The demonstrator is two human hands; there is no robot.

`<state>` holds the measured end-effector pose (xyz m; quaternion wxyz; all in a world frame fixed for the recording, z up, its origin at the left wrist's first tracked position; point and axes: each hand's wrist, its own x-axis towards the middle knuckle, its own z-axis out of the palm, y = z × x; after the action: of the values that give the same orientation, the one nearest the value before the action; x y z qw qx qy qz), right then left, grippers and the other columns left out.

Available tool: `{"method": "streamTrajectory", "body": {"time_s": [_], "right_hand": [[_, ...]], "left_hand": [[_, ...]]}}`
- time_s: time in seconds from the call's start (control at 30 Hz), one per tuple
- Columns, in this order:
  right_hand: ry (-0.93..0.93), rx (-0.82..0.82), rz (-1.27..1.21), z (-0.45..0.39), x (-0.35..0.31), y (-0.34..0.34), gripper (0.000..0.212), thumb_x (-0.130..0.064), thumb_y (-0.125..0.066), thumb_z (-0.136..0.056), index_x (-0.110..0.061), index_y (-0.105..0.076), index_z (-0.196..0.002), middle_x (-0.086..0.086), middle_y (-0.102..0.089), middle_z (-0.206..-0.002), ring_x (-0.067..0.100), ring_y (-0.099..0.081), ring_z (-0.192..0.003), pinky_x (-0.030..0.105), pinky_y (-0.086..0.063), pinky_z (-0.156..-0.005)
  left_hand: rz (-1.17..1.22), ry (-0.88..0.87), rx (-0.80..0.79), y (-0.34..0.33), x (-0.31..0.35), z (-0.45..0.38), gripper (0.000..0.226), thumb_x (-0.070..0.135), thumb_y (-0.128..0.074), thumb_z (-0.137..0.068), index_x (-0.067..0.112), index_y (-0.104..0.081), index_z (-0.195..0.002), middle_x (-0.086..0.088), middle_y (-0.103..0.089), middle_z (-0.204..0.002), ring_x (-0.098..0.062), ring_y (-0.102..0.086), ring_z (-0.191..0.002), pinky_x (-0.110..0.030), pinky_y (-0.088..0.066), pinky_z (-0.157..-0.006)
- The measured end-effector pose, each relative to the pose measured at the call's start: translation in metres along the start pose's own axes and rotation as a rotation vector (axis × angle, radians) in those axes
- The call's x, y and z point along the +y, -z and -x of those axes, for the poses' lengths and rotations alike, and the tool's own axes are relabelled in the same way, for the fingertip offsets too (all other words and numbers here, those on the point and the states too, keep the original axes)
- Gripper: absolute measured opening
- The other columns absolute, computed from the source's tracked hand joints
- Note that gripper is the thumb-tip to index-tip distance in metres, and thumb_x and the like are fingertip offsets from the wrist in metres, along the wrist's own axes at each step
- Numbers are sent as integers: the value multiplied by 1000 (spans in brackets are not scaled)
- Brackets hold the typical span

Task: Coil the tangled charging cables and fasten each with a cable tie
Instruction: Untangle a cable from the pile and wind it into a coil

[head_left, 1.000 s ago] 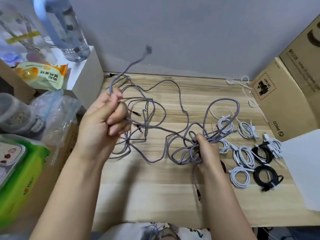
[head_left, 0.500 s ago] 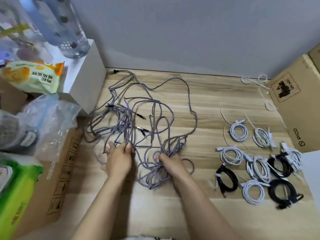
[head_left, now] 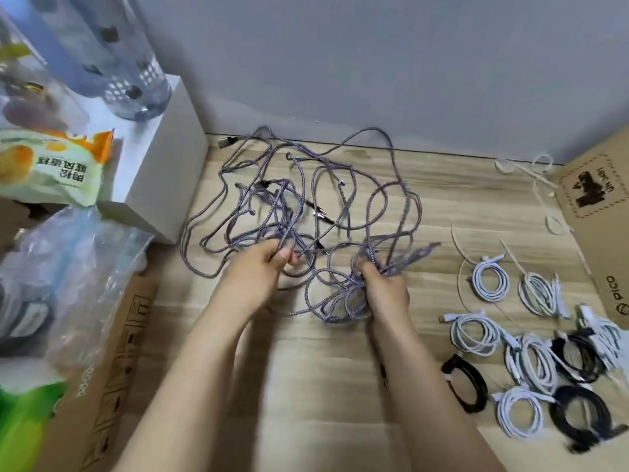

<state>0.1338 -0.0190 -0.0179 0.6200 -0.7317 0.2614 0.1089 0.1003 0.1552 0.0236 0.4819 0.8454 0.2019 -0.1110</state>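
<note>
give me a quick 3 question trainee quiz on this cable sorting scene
1. True or false: the coiled cables lie to the right of the tangled braided cables.
2. What does the left hand hold?
A. a cable tie
B. strands of the tangle
C. the snack bag
3. Fill in: the right hand grips a bunch of loops at the tangle's ____ edge.

Key
1. True.
2. B. Its fingers pinch strands.
3. Near; loose cable ties lie by the cardboard box, untouched.
</note>
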Motion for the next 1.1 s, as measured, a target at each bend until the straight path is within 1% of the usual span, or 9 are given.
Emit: {"method": "streamTrajectory", "body": {"time_s": [0.1, 0.2, 0.4, 0.57, 0.7, 0.77, 0.83, 0.97, 1.1], "right_hand": [[20, 15, -112, 34, 4, 17, 30, -44, -70, -54, -20, -70, -73, -5, -71, -79, 20, -66, -84, 44, -49, -88], [84, -143, -89, 60, 5, 23, 16, -37, -66, -58, -26, -70, -69, -6, -68, -73, 18, -62, -80, 39, -48, -82], [221, -415, 534, 88, 19, 30, 24, -49, -53, -55, -29, -60, -64, -6, -59, -63, 17, -56, -74, 31, -45, -73], [219, -507, 744, 98, 25, 44, 75, -72, -57, -56, -17, -61, -107, 7, -67, -106, 25, -61, -105, 37, -50, -88], [479, -353, 1147, 121, -7, 60, 66, -55, -61, -81, -20, -43, -134, 7, -45, -125, 28, -46, -119, 37, -41, -97], [658, -377, 1007, 137, -29, 67, 64, -39, -68, -81, -22, -41, -136, 3, -47, -127, 22, -46, -121, 37, -38, -101], [573, -630, 508, 158, -50, 67, 58, -19, -73, -75, -21, -49, -127, -4, -58, -117, 9, -53, -113, 32, -42, -100], [408, -808, -95, 175, -56, 66, 28, 0, -56, -83, -16, -56, -106, -7, -63, -75, 2, -61, -74, 16, -49, -74], [377, -648, -138, 176, -52, 69, 20, -10, -41, -99, -14, -59, -95, -9, -41, -51, 9, -35, -45, 21, -37, -47]], "left_hand": [[188, -74, 79, 13, 12, 49, 25, 21, -51, -95, 31, -64, -76, 14, -70, -85, -8, -61, -86, -31, -48, -79], [513, -161, 96, 18, 27, 80, 27, 1, -47, -93, 19, -66, -87, 12, -71, -87, -6, -62, -66, -14, -48, -60], [744, -205, 134, 13, 37, 117, 22, 31, -53, -85, 14, -67, -89, 2, -59, -57, -2, -25, -40, -10, -20, -39], [764, -180, 104, 1, 39, 133, 23, 17, -45, -94, 11, -65, -85, 2, -57, -53, -1, -27, -38, -10, -21, -38], [736, -218, 69, -5, 44, 137, 14, 17, -58, -89, 16, -70, -81, 8, -68, -75, 0, -57, -64, -13, -42, -64], [651, -272, 52, -7, 47, 141, 7, 27, -71, -75, 27, -75, -80, 9, -64, -103, 7, -57, -97, -17, -41, -88], [620, -314, 35, -10, 53, 144, 14, 26, -72, -69, 32, -77, -80, 9, -56, -116, 7, -50, -112, -20, -39, -97], [610, -358, 95, -9, 67, 156, 13, 19, -71, -74, 22, -72, -86, 12, -64, -102, -1, -54, -107, -14, -44, -81], [-331, -480, 246, 19, 64, 187, 23, 51, -57, -79, 40, -70, -95, 16, -71, -89, -3, -63, -85, -28, -51, -73]]}}
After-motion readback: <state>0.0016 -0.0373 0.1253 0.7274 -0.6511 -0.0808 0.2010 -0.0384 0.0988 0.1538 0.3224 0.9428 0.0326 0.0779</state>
